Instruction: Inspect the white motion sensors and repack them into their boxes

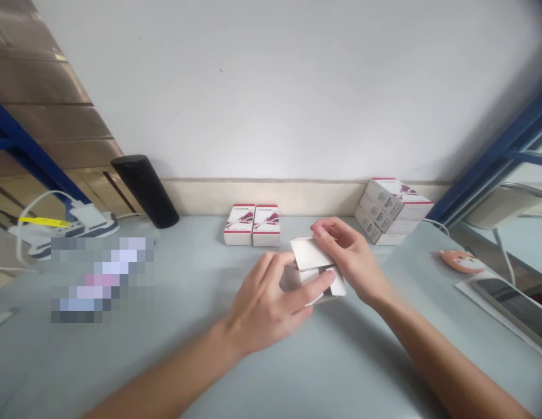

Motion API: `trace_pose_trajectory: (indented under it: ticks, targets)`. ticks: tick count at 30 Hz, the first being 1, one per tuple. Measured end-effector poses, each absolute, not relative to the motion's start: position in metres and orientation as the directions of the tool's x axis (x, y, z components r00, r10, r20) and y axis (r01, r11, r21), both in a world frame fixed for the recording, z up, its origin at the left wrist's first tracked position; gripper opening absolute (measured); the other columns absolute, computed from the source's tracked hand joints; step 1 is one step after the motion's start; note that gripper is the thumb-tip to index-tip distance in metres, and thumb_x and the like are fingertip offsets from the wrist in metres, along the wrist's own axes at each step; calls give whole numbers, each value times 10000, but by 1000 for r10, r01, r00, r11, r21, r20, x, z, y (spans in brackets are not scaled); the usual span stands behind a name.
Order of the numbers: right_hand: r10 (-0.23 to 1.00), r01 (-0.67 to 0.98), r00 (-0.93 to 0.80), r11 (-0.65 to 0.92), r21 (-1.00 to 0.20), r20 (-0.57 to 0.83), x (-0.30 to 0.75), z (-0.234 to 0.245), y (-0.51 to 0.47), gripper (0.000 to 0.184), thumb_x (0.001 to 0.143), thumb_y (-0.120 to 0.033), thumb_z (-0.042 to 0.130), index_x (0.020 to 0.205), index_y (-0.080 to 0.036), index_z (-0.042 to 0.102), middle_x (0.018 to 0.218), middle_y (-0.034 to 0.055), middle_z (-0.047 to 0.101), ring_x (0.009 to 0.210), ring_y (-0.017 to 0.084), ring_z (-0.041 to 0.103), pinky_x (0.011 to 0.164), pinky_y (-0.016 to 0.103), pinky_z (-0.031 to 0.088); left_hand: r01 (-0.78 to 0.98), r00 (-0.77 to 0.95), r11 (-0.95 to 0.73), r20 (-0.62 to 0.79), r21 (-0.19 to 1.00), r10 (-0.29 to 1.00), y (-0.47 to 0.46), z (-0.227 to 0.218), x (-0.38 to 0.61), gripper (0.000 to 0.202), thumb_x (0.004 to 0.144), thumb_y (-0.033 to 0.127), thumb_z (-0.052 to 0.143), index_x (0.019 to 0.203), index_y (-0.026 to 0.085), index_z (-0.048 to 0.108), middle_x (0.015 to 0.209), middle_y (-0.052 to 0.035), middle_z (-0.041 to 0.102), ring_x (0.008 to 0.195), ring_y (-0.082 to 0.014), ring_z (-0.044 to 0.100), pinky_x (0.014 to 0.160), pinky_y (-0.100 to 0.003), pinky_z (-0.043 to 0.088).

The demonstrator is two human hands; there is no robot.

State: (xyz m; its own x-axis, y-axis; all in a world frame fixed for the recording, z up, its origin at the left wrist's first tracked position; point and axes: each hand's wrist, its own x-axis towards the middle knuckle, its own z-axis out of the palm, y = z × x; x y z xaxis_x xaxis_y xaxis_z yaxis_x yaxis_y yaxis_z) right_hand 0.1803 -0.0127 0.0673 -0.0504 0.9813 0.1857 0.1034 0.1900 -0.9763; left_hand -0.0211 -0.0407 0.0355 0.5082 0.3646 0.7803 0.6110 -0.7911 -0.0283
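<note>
Holding a white cardboard carton [316,269] between both hands, right over the counter [349,372], flaps sticking out at odd angles! The left hand [264,305] comes in from the near side, its fingers [314,285] slightly spread and pressed across the carton's lower panel. The right hand [351,259] works from the far side, its fingers [327,228] curled over the top and pinching the upper flap against the thumb. Just behind them, two small red-and-white boxes [252,225] stand side by side, and a stack of matching boxes [393,210] leans by the wall. Off to the left, a black cylinder [144,192] lies tilted against the skirting, while an orange cat-face pad [461,261] sits out to the right.
</note>
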Motion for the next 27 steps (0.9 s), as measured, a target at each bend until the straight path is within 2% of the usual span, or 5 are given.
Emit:
trace_pose_trajectory:
  ticks: [7,11,16,22,27]
  targets:
    - [996,153,-42,80,-985,74,188,67,-9,426,890,-624,716,1128,-272,679,956,21,698,703,153,616,553,237,445,588,534,-806,779,-64,328,-43,34,-22,211,811,116,667,958,266,648,1056,-60,574,808,-165,547,711,-308,538]
    - [996,96,-80,44,-994,36,187,64,-8,409,885,-569,729,1171,-285,663,962,12,685,692,156,617,569,254,468,580,471,-812,787,64,398,-44,33,-20,198,779,162,723,814,214,535,1062,-74,603,778,-155,592,659,-294,566]
    - [989,-8,-150,-6,-1000,-5,186,55,-4,332,877,-452,712,1153,-270,676,959,8,672,716,164,619,593,264,463,595,299,-782,851,188,431,-38,30,-22,389,750,283,834,999,237,538,1171,-102,535,931,-211,647,664,-315,614]
    - [979,95,-202,6,-995,-13,182,49,-3,249,937,-442,593,1036,-245,709,1015,34,716,834,214,662,668,307,501,316,369,-850,771,421,519,-22,25,-27,688,857,260,818,1326,310,317,1418,-167,554,1327,-301,597,1017,-538,576]
    - [879,398,67,411,-820,472,172,47,-15,227,1022,-357,482,1058,-248,678,1017,55,665,867,215,634,752,353,521,306,278,-837,798,453,534,-15,22,-31,640,848,317,853,1298,287,400,1281,-126,652,1246,-279,654,992,-500,591]
